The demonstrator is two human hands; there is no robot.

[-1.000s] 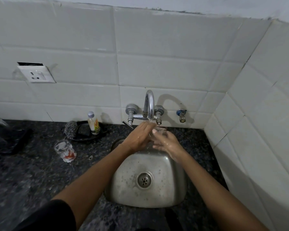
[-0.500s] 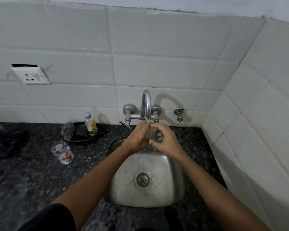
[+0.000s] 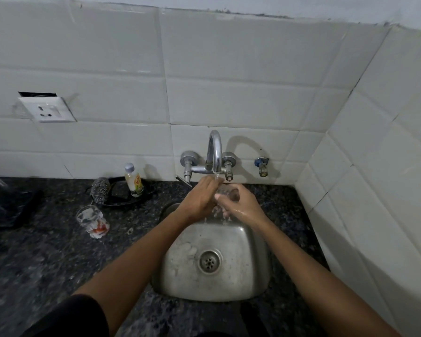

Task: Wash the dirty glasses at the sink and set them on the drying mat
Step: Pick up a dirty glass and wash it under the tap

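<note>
Under tap [image 3: 214, 152], glass [image 3: 225, 193] in hands.

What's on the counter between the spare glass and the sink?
Head view: only bare dark counter between the glass and the sink, apart from a tiny ring-like speck.

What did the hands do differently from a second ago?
Little changed. The right hand turned the glass under the tap; its thumb now lies across the front. The left hand still covers the glass's left side. Water keeps running. The dirty glass on the counter stayed put.
</note>
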